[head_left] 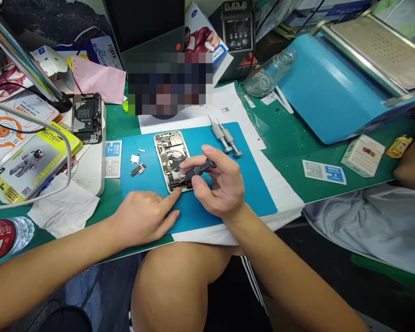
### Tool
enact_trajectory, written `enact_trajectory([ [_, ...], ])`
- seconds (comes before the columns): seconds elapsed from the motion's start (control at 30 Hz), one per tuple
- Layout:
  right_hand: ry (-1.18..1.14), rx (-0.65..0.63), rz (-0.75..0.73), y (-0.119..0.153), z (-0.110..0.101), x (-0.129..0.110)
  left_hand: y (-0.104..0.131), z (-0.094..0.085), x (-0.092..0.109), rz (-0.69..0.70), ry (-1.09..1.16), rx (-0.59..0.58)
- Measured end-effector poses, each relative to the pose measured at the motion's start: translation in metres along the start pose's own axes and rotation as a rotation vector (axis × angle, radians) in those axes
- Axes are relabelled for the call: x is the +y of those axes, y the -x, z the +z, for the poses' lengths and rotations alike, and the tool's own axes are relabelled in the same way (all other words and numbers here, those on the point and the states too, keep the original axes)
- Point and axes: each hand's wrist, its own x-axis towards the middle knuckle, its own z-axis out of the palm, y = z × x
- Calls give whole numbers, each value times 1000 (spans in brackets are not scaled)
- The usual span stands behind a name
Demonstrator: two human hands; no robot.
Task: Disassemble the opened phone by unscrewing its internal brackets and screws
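An opened smartphone [173, 154] with its inner parts bare lies on a blue mat [207, 216]. My right hand [223, 184] is closed around a small dark screwdriver [198, 170], whose tip points down at the phone's lower end. With its index finger stretched out, my left hand [147, 214] touches the phone's bottom edge; its thumb is apart and the other fingers are curled under. Small metal parts [138, 169] lie on the mat left of the phone. Two grey screwdrivers [226, 137] rest on it to the right.
Another opened phone [86, 118] sits on a white device at the left, beside a yellow battery box [34, 161]. A glass jar [269, 71] and a blue-covered machine [318, 92] are at the right. Near the right edge stands a small white box [362, 156].
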Motion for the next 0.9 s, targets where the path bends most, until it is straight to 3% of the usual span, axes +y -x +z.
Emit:
enact_trajectory([
  [0.23, 13, 10, -32, 0, 1, 1, 0, 0, 0, 3, 10, -5],
  [0.57, -78, 6, 92, 4, 0, -3, 0, 1, 1, -1, 17, -12],
  [0.9, -54, 63, 76, 0, 1, -5, -1, 0, 0, 3, 14, -11],
])
